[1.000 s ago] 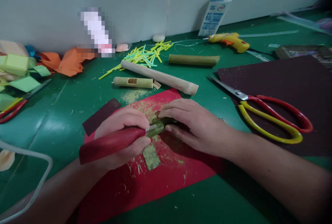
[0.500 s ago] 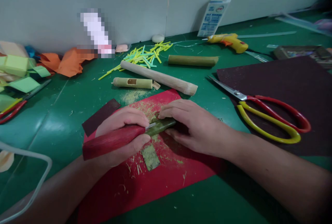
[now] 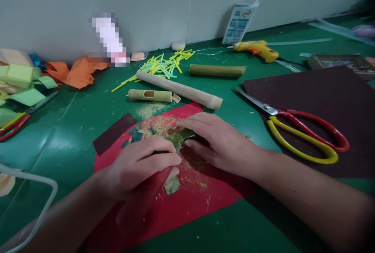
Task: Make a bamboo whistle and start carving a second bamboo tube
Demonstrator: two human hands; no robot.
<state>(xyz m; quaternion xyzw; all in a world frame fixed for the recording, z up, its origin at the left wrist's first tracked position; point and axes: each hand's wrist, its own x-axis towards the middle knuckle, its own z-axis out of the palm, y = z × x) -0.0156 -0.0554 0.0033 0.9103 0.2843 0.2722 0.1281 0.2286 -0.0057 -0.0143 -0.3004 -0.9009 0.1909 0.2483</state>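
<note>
My left hand (image 3: 143, 163) is closed around the red handle (image 3: 143, 198) of a knife, which is smeared by motion. Part of its short metal blade (image 3: 178, 147) shows beside a green bamboo piece (image 3: 175, 137). My right hand (image 3: 215, 139) grips that bamboo between thumb and fingers, hiding its far end. Both hands are over a red sheet (image 3: 187, 221) strewn with pale shavings (image 3: 161, 122). A mottled green scrap (image 3: 172, 185) lies below the left fingertips, and dark scraps (image 3: 136, 132) lie beyond the left hand.
Large scissors (image 3: 304, 135) lie on a dark sheet (image 3: 304, 85) at right. Beyond the hands are a notched bamboo tube (image 3: 161, 95), a pale stick (image 3: 178, 88), another bamboo tube (image 3: 216, 70), cut straws (image 3: 164, 65) and a yellow glue gun (image 3: 258, 49). Folded paper (image 3: 17, 75) is at left.
My left hand has turned, swinging the knife handle down towards me. Dark scraps beyond it have come into view. My right hand stays nearly in place on the bamboo.
</note>
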